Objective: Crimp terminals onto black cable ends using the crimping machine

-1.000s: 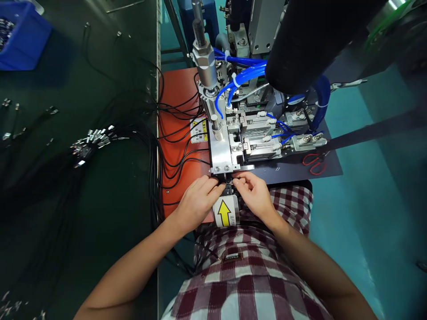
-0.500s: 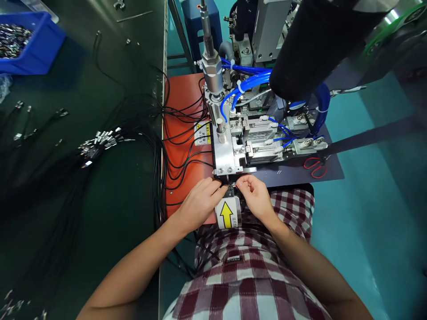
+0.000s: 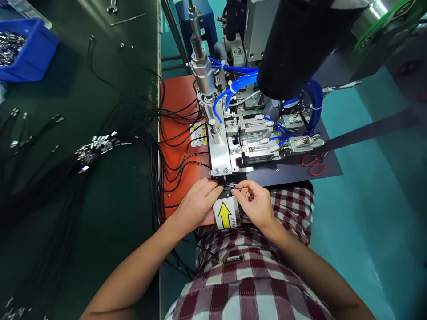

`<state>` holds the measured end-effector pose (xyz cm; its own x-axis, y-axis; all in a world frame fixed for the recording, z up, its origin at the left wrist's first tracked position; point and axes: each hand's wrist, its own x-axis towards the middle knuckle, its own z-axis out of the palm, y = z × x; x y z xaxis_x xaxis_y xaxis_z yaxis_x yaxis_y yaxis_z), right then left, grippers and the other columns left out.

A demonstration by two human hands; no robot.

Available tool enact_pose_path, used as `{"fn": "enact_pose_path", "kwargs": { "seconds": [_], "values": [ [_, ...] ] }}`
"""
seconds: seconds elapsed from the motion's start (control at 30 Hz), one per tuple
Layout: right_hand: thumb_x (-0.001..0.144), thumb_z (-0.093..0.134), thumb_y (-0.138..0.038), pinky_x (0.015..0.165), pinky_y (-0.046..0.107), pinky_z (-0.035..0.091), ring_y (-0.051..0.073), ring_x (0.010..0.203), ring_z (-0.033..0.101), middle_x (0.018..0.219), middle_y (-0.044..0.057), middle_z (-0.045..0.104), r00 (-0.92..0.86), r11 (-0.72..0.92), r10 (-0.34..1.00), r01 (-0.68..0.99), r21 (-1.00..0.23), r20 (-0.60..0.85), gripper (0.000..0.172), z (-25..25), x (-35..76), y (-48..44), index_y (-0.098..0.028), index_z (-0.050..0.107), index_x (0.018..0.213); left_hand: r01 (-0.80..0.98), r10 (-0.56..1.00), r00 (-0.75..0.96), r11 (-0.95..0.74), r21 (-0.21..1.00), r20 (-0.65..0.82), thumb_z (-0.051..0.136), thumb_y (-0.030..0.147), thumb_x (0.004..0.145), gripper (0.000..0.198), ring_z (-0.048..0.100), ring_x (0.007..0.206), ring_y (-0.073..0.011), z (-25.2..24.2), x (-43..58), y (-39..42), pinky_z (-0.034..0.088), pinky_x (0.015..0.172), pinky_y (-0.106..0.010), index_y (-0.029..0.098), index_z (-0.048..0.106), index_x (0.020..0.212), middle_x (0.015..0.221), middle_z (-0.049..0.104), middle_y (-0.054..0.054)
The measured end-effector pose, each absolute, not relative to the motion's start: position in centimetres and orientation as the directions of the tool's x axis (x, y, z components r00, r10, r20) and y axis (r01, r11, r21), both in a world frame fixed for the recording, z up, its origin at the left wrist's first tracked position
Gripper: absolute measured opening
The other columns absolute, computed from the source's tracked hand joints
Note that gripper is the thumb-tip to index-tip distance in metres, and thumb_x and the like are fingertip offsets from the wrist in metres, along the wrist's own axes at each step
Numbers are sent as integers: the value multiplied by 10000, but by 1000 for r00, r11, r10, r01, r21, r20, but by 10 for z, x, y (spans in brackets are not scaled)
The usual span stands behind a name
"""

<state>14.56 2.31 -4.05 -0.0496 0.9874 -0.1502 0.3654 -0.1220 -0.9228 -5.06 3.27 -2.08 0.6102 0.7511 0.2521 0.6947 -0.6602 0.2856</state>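
Observation:
My left hand (image 3: 200, 202) rests at the front of the metal machine (image 3: 220, 155), fingers curled together over the left side of a small black fixture (image 3: 227, 194). Whatever those fingers press on is hidden beneath them. From the other side, my right hand (image 3: 258, 204) pinches with thumb and forefinger at some fine wire ends (image 3: 232, 186), with tiny red and whitish bits showing. Just below the fixture lies a white plate with a yellow arrow (image 3: 225, 215). Black cables (image 3: 187, 166) run across the orange base toward the machine, left of my hands.
On the dark table at left lie a bundle of cables with metal connectors (image 3: 96, 149), a blue bin (image 3: 36, 51) of metal parts, and a wrench (image 3: 112, 6). Red-handled scissors (image 3: 313, 165) lie right of the machine. A black cylinder (image 3: 287, 53) overhangs the machine.
My right hand's fingertips have shifted slightly, and more of the wire ends and fixture shows between my hands. The left hand stays in about the same place. The whole view has moved a little.

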Motion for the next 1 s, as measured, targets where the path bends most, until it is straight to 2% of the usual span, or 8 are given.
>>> {"fn": "enact_pose_path", "kwargs": {
  "seconds": [0.17,0.23,0.3,0.37,0.43,0.57,0.87,1.0],
  "values": [
    [864,560,-296,587,267,396,130,575,476,662,5,561,-66,-64,993,430,-900,-102,146,-39,144,30,-192,623,783,680,748,601,-664,310,282,402,88,923,256,570,880,-199,-21,-51,34,514,756,-331,133,618,1052,957,645,-111],
    [857,565,-312,554,257,382,121,552,459,632,-9,534,-94,-129,981,339,-932,-170,153,-42,145,34,-191,604,773,676,744,604,-668,310,287,407,90,925,247,568,884,-201,-21,-51,35,516,755,-332,123,614,1055,959,645,-114],
    [837,585,-360,496,243,355,107,500,433,580,-33,493,-158,-273,941,165,-948,-298,192,-46,146,37,-187,580,756,678,743,604,-669,305,288,414,96,926,238,566,888,-206,-20,-51,34,518,756,-337,113,611,1059,962,647,-119],
    [808,612,-409,458,233,330,93,452,402,538,-55,460,-225,-402,891,17,-915,-395,241,-49,147,40,-183,564,741,679,745,602,-667,307,286,414,100,926,241,569,880,-208,-20,-51,34,522,749,-343,109,612,1062,956,649,-124],
    [787,634,-433,453,230,324,86,441,390,525,-64,455,-252,-452,867,-36,-891,-430,268,-50,148,43,-180,563,739,674,745,600,-667,317,292,412,96,923,247,576,885,-213,-20,-51,34,527,746,-347,105,619,1057,949,651,-132],
    [770,655,-439,466,231,345,85,461,416,552,-54,481,-282,-467,853,-37,-884,-439,281,-50,153,45,-169,579,750,662,742,596,-670,335,308,412,88,918,254,585,946,-230,-20,-51,35,536,770,-357,97,626,1054,976,651,-152],
    [781,636,-400,463,239,366,96,467,425,550,-39,497,-156,-413,899,10,-911,-410,242,-49,146,47,-160,609,766,669,761,586,-648,364,279,405,87,922,277,586,994,-232,-20,-52,34,534,800,-376,134,608,1105,1009,647,-141],
    [817,594,-322,501,244,383,104,515,446,600,-21,519,-103,-279,951,127,-952,-292,163,-46,144,46,-170,603,760,667,763,591,-645,373,261,423,91,923,257,574,1011,-238,-20,-53,33,529,807,-378,122,589,1116,1025,639,-146]
  ]
}}
